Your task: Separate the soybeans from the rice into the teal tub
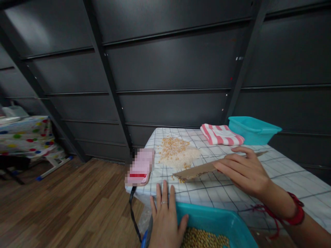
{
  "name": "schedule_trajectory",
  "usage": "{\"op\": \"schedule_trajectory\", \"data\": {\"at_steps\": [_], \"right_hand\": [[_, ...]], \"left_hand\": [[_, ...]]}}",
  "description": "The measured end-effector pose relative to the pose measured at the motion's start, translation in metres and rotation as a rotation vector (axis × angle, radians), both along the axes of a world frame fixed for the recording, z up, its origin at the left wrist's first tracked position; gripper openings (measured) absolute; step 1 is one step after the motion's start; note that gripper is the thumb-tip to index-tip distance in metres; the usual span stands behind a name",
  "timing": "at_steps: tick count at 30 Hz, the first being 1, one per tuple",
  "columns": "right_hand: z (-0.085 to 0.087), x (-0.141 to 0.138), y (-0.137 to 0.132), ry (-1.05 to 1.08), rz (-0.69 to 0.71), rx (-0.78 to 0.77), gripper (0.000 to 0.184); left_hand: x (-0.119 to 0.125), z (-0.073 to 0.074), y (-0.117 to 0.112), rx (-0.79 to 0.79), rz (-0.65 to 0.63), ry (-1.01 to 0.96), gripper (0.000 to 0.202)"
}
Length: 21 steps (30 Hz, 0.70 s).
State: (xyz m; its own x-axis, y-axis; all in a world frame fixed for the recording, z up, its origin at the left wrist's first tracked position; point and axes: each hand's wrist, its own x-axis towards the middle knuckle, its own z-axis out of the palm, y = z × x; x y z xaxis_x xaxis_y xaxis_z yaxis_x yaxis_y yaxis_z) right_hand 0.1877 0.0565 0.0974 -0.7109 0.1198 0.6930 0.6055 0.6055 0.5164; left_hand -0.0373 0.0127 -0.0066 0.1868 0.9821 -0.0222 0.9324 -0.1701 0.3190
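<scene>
My right hand (244, 170) rests on a long strip of brown cardboard (199, 170) that lies on its edge across the checked tablecloth (284, 172), fingers curled along its top. Just beyond the strip lies a loose pile of white rice and yellow grains (177, 151), with a few grains at the strip's left end. My left hand (165, 215) lies with fingers stretched out on the near table edge, its thumb against the rim of a teal tub (222, 220) holding yellow beans (204, 239).
A folded pink-and-white striped cloth (221, 134) and a second teal tub (252, 129) sit at the table's far side. A pink card on a dark strap (141, 167) overhangs the left table edge. Left of the wooden floor stands a table with a polka-dot cover (26, 136).
</scene>
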Motion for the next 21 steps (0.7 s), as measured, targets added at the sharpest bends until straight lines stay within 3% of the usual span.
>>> {"op": "schedule_trajectory", "data": {"at_steps": [14, 21], "right_hand": [[-0.002, 0.004, -0.01, 0.011, -0.028, -0.042, 0.014], [-0.002, 0.005, -0.009, 0.017, -0.057, -0.008, 0.016]], "left_hand": [[-0.002, -0.012, 0.002, 0.082, -0.017, -0.007, 0.065], [0.0, -0.009, 0.001, 0.056, -0.01, -0.003, 0.064]]}}
